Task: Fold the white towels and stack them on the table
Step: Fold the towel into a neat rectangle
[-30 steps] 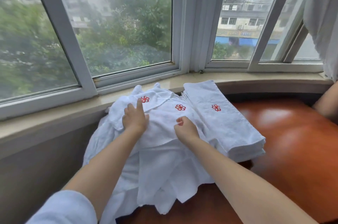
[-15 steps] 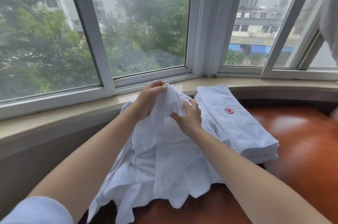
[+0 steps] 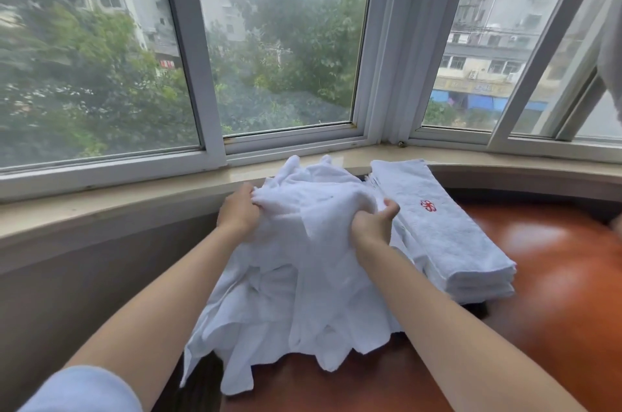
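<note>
A heap of loose white towels (image 3: 286, 304) lies on the reddish-brown table (image 3: 555, 327) against the window sill and hangs over the table's left edge. From the top of the heap a white towel (image 3: 313, 203) is lifted and bunched. My left hand (image 3: 237, 209) grips its left end. My right hand (image 3: 375, 225) grips its right side, thumb up. To the right lies a stack of folded white towels (image 3: 437, 230) with a red flower emblem on top.
A stone window sill (image 3: 101, 206) runs along the back under sliding windows (image 3: 282, 41). A grey wall drops below the sill at left. Another person's arm shows at the far right edge (image 3: 617, 225). A white curtain (image 3: 611, 41) hangs at upper right.
My hands went from resting on the heap to gripping the top towel and lifting it. Since half a second ago they have moved apart along it. The view has tilted up.
</note>
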Tool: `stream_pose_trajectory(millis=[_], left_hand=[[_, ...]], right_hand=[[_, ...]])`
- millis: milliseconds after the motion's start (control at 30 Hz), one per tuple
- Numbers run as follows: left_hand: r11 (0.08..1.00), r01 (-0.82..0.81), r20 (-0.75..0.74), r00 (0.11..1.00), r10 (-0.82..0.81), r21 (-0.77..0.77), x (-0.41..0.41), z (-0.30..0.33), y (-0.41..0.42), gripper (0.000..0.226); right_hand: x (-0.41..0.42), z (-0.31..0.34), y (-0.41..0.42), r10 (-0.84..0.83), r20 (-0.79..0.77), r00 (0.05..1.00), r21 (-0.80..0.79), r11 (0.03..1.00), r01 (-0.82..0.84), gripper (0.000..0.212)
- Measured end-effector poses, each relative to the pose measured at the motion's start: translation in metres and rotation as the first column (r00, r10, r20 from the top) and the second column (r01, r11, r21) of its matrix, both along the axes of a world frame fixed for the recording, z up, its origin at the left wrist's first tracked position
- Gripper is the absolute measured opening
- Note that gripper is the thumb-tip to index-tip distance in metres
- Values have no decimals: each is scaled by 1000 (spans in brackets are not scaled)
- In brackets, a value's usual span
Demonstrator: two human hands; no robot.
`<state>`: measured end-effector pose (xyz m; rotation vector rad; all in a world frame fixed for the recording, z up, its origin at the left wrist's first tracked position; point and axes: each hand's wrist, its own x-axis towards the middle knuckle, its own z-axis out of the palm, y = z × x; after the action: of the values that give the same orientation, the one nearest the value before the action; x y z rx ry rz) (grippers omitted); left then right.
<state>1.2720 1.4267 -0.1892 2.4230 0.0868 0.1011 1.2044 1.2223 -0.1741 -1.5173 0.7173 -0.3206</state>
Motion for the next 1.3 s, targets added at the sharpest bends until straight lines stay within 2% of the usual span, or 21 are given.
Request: stream_pose_trajectory(millis=[33, 100, 167, 233, 267, 333, 400, 433, 467, 500, 533, 600, 633, 667, 700, 733, 800, 867, 933, 1033, 1300], left_hand=[[994, -35, 69, 997, 43, -104, -3, 12, -3, 25], [980, 20, 230, 973, 27, -200, -10, 44, -12, 31], [934, 210, 348, 932, -103, -287, -21, 79, -30, 30], [837, 416, 380, 882, -278, -354, -34, 107, -44, 34], [784, 493, 356, 859, -369, -378, -38, 115, -47, 40], [671, 573, 282, 818, -501, -470, -42, 116, -49, 50], [642, 503, 279, 862, -423, -579, -42, 102, -46, 53], [686, 425, 298, 905, -303, -590, -40, 92, -43, 52], [770, 330, 314, 933, -178, -545, -35, 80, -39, 51], [872, 240, 310, 945, -108, -426, -28, 65, -34, 51], [946, 190, 254, 959, -123, -261, -22, 49, -29, 55], [970, 233, -23, 973, -231, 72, -15, 21, -24, 61], [949, 275, -142, 957, -255, 151, -14, 11, -25, 56], [940, 295, -183, 947, -263, 174, -13, 6, -27, 43], [948, 270, -130, 959, -250, 169, -14, 5, -32, 25], [972, 202, -11, 979, -202, 118, -14, 9, -39, 10], [991, 65, 191, 981, -41, -118, -15, 26, -53, 8], [941, 103, 310, 951, 2, -323, -14, 51, -74, 10], [920, 215, 393, 917, -74, -328, -15, 76, -99, 13], [898, 294, 429, 893, -136, -326, -14, 93, -142, 12], [825, 359, 431, 888, -159, -436, -30, 111, -291, 11]], right_hand=[[-1, -6, 1, 89, 4, 996, -106, 990, -89, 63], [-2, -4, 11, 369, 80, 926, -228, 911, -343, 77], [0, 5, 23, 614, 131, 778, -235, 782, -578, 85], [3, 10, 30, 719, 165, 675, -212, 694, -688, 81], [5, 11, 30, 712, 182, 678, -186, 702, -687, 76], [8, 13, 28, 607, 240, 758, -99, 792, -603, 56], [6, 12, 24, 453, 230, 861, -70, 891, -450, 38], [6, 10, 23, 390, 208, 897, -94, 921, -378, 33], [5, 8, 20, 337, 196, 921, -132, 940, -315, 29], [4, 7, 18, 292, 209, 933, -162, 951, -261, 27], [2, 7, 15, 258, 250, 933, -174, 960, -219, 30], [-2, 12, 10, 224, 365, 904, -191, 968, -162, 42], [-4, 16, 8, 218, 413, 884, -217, 967, -137, 46], [-4, 20, 6, 218, 450, 866, -252, 961, -111, 45], [-5, 23, 4, 219, 468, 856, -285, 954, -88, 43], [-5, 24, 1, 219, 471, 854, -307, 949, -74, 39], [-4, 24, -9, 212, 467, 858, -300, 951, -71, 32], [-1, 25, -24, 179, 459, 870, -259, 964, -61, 28], [1, 28, -42, 121, 466, 876, -186, 982, -37, 28], [1, 39, -76, 36, 553, 833, -112, 993, 31, 29], [-17, 73, -217, -64, 636, 769, -116, 977, 177, 35]])
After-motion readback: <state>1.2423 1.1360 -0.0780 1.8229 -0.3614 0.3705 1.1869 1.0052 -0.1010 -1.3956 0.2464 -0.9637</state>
